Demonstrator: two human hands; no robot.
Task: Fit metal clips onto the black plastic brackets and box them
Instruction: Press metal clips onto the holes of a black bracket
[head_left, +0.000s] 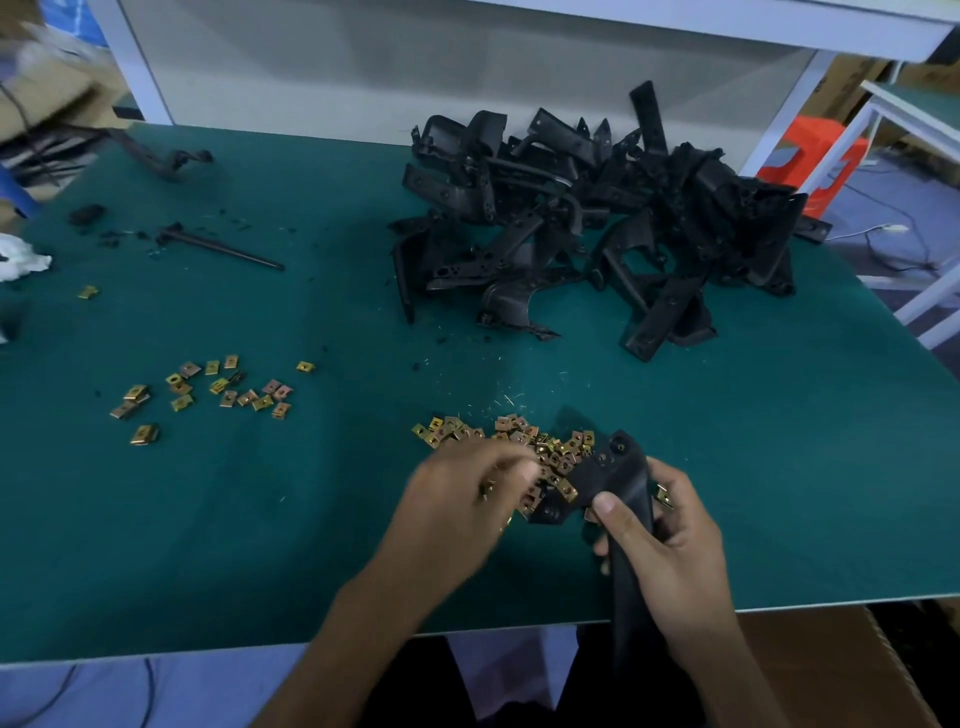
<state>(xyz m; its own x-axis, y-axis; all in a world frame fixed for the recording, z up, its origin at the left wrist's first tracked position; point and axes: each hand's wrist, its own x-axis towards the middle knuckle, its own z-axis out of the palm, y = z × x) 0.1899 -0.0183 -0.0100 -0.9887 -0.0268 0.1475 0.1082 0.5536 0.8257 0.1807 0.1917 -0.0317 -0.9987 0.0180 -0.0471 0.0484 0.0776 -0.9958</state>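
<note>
Left hand (467, 488), blurred with fingers curled, was at the near edge of the clip pile (519, 436); right hand (660, 530), just right of that pile, gripped a bracket (608, 473), thumb on top.

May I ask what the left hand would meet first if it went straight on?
The left hand would probably meet the pile of metal clips, then the bracket in the right hand; blur leaves depth unsure.

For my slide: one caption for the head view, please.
Right hand grips a black bracket; left hand is at the metal clips.
</note>
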